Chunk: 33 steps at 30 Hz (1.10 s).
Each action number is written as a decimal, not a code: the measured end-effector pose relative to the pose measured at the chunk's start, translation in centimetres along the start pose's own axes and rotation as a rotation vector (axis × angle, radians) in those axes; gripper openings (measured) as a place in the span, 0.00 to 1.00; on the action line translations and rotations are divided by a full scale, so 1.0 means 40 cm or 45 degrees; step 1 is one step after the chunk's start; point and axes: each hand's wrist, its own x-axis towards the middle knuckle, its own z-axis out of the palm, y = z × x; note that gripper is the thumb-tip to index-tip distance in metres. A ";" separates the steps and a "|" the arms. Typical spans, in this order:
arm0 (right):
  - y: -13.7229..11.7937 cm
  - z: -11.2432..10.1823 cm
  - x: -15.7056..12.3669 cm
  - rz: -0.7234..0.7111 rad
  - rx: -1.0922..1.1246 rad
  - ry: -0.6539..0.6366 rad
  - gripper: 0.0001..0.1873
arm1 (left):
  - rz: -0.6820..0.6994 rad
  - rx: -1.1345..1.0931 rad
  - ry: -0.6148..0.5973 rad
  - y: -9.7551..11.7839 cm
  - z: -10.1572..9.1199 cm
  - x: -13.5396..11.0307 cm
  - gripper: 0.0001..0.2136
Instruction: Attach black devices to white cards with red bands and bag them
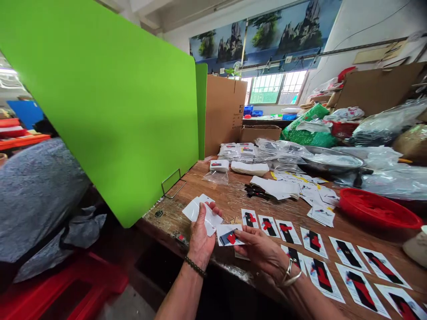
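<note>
Head view: at the table's (233, 202) near left corner, the left hand (200, 238) pinches a fan of blank white cards (200, 211). The right hand (258, 249) pinches a printed card (229, 234) by its edge. Both look light, thin, bendable and likely slippery. Card rows (316, 262) crowd the right; a green divider (110, 111) walls the left.

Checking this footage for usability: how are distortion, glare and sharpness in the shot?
Head view: wide-angle bending bows the green divider and the table edge; the windows blow out white; the left hand, right hand and cards stay sharp.
</note>
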 end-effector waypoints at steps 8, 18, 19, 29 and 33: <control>0.056 0.034 -0.015 -0.144 0.261 0.049 0.15 | 0.122 0.043 -0.049 -0.004 0.010 -0.040 0.15; 0.117 0.056 0.002 -0.189 0.375 0.098 0.15 | 0.155 0.051 -0.048 -0.008 0.003 -0.048 0.16; 0.121 0.054 0.006 -0.210 0.370 0.099 0.15 | 0.155 0.056 -0.062 -0.008 0.002 -0.048 0.17; 0.113 0.067 -0.018 -0.098 0.343 0.084 0.20 | 0.167 0.049 -0.078 -0.010 -0.005 -0.042 0.16; 0.103 0.068 -0.021 -0.123 0.373 0.129 0.20 | 0.162 0.034 -0.061 -0.020 -0.003 -0.042 0.17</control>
